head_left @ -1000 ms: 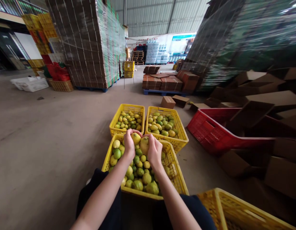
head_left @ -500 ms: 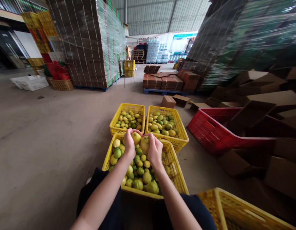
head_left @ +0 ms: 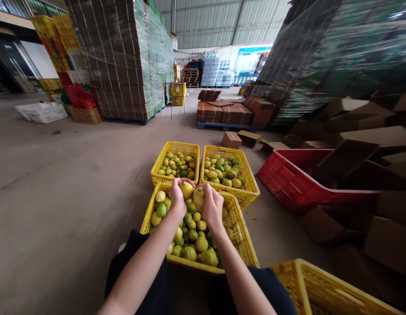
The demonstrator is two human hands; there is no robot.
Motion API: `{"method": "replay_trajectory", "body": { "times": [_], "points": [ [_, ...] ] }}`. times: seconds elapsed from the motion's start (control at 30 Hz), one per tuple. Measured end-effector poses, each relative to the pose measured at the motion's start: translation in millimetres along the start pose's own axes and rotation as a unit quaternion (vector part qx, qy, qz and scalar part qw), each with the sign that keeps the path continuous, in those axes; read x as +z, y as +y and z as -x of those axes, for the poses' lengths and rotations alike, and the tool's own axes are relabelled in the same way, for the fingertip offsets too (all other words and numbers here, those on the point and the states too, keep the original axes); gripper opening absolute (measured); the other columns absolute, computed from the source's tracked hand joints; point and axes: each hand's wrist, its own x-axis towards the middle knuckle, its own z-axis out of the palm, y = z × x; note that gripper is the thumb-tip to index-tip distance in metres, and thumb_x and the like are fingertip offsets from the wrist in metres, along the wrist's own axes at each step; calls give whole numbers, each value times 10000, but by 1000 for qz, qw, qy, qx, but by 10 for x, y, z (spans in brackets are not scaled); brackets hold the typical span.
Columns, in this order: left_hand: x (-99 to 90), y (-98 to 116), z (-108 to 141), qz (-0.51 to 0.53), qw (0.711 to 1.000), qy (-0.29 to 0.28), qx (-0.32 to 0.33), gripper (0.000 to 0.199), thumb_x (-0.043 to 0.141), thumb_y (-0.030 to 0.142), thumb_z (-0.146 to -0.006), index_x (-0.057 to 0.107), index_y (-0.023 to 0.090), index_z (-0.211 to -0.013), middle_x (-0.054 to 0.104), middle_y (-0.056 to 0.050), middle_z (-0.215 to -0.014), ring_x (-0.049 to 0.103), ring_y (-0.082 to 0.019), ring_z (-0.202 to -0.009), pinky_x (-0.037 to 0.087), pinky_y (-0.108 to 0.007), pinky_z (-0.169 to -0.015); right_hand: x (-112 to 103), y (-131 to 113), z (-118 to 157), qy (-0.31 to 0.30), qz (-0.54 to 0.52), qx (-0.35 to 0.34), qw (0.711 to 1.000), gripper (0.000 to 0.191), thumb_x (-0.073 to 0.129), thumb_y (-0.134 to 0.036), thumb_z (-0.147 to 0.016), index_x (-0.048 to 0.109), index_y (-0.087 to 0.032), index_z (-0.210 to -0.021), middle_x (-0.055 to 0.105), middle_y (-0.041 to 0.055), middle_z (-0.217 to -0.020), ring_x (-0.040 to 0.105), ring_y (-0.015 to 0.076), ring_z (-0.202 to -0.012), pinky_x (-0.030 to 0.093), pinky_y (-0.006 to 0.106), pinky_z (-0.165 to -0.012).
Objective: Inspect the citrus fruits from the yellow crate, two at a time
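Note:
My left hand is closed around a yellow lemon. Close beside it, my right hand grips a second, paler lemon. Both are held up over the far side of the nearest yellow crate, which holds many yellow and green lemons. Beyond my hands stand two more yellow crates, one at the left and one at the right, each with lemons inside. My forearms cover part of the near crate.
To the right lies a red crate with cardboard boxes in and around it. Another yellow crate sits at the lower right. Flattened cartons lie on a blue pallet ahead. Wrapped stacks rise at both sides.
Both hands keep hold of their lemons in nearly the same place over the crate. The whole view has shifted very slightly.

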Motion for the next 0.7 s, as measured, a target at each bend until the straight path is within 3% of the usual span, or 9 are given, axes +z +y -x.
{"method": "replay_trajectory", "body": {
  "times": [0.37,0.53,0.7],
  "points": [
    [-24,-28,-43,3,1000,12,3,335,339,287,-736,563,151,-527,541,-32,-516,535,-135,-554,415,-239,-585,20,19,-7,-4,1,7,1000,462,381,-464,-873,692,-132,-790,644,37,-695,555,167,-667,413,258,-646],
    [-37,-28,-34,-83,993,16,79,349,340,323,-748,570,159,-542,575,-39,-578,536,-141,-575,407,-241,-588,7,1,-22,9,8,3,1000,463,381,-462,-871,690,-135,-760,619,22,-641,540,158,-643,405,250,-635],
    [-42,-11,51,-192,965,-18,180,355,324,291,-774,580,175,-558,595,-31,-615,548,-148,-643,400,-236,-620,-3,-32,-1,17,12,-1,1000,460,374,-468,-871,684,-148,-759,624,13,-660,528,146,-636,396,240,-628]
  ]
}}
